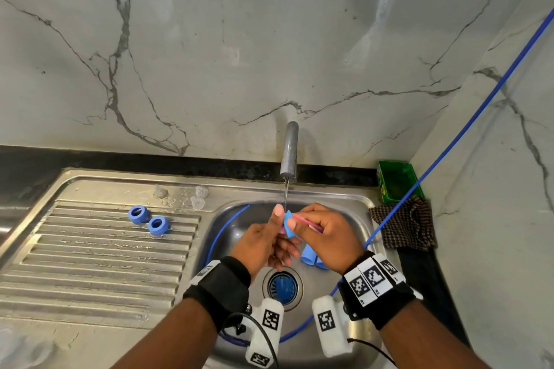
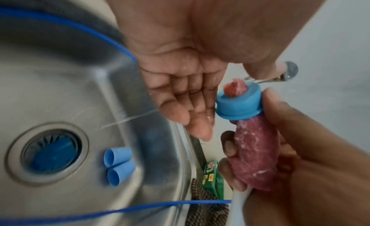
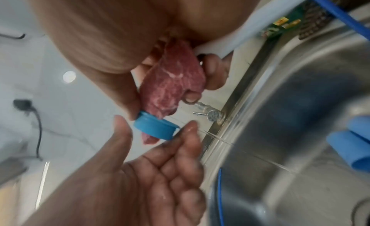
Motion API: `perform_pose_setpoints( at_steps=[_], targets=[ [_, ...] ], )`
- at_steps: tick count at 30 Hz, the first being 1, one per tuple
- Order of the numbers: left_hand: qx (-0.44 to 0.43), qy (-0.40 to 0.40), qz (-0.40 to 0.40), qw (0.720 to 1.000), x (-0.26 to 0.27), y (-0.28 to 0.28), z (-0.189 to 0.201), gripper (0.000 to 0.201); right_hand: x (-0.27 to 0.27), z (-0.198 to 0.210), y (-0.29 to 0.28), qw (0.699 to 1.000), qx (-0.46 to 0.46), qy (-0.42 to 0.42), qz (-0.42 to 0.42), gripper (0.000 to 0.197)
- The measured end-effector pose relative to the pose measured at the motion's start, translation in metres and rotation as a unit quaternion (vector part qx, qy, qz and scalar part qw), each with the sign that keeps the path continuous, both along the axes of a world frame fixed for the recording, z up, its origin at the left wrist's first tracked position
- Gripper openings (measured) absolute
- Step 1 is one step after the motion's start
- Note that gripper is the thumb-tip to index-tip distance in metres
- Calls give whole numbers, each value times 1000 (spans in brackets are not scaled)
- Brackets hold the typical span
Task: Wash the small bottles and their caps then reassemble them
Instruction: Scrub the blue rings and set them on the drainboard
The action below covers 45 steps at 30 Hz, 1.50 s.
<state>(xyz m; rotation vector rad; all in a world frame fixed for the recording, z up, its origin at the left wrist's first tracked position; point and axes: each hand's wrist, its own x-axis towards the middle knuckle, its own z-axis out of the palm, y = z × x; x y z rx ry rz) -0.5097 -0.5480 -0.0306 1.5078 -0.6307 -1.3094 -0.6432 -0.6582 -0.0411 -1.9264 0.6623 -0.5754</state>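
Head view: over the sink (image 1: 353, 213), the right hand (image 1: 326, 237) grips a pink brush (image 1: 305, 219) pushed through one blue ring cap (image 1: 289, 226); the left hand (image 1: 263, 241) pinches that cap with thumb and fingertips, the other fingers loose. Water runs from one tap (image 1: 290, 153). Two more ring caps (image 1: 148, 219) lie on the drainboard, with three clear teats (image 1: 196, 198) behind them. Two blue bottles (image 1: 311, 257) lie in the basin; one blue piece sits in the drain (image 1: 281, 286).

Left wrist view: one cap (image 2: 238, 101) is threaded on the brush head (image 2: 256, 152), which the right fingers curl round; two bottles (image 2: 118, 163) lie side by side, touching.

Right wrist view: the left thumb (image 3: 120, 137) and fingertip touch the cap rim (image 3: 155, 128).
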Motion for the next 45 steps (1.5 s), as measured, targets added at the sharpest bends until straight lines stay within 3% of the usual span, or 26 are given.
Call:
perform_pose_setpoints(
  at_steps=[3,6,9,13,16,19,22,25,29,31,34,37,40,43,45],
  targets=[
    [-104,-118,0,988,0,2,-16,53,4,-2,-1,990,109,2,-86,14],
    [-139,-269,-24,953,2,0,-28,47,5,5,4,979,173,26,-101,20],
    [-127,-201,8,971,3,-3,-25,34,6,9,8,987,122,43,-99,27],
    [-81,30,60,994,7,-6,-9,50,6,7,11,999,39,15,-23,18],
    [-15,102,35,994,7,-6,1,53,1,6,10,999,-37,7,21,10],
    [21,54,21,998,6,-8,1,63,7,2,9,999,-14,13,-35,9],
    [-83,-87,31,992,7,-7,-17,42,11,0,7,992,75,36,-93,17],
    [-158,-162,-20,974,8,-2,-33,48,12,3,5,966,231,25,-115,19],
    [-157,-166,13,973,8,-6,-32,40,16,-3,5,968,214,39,-127,24],
    [-142,-82,45,985,7,-10,-24,36,15,-4,4,981,163,11,-105,23],
    [-74,84,74,991,9,-14,-10,42,9,-4,2,1000,-12,-5,-6,20],
    [13,109,45,993,8,-11,-7,55,6,-6,2,992,-119,14,26,25],
    [3,76,30,997,4,-10,-15,61,4,-12,0,995,-99,31,3,27],
    [-91,6,26,996,4,-6,-27,43,4,-17,-2,997,-12,55,-61,18],
    [-118,-29,-1,993,5,-4,-32,43,6,-19,-3,992,61,58,-95,16]
  ],
)
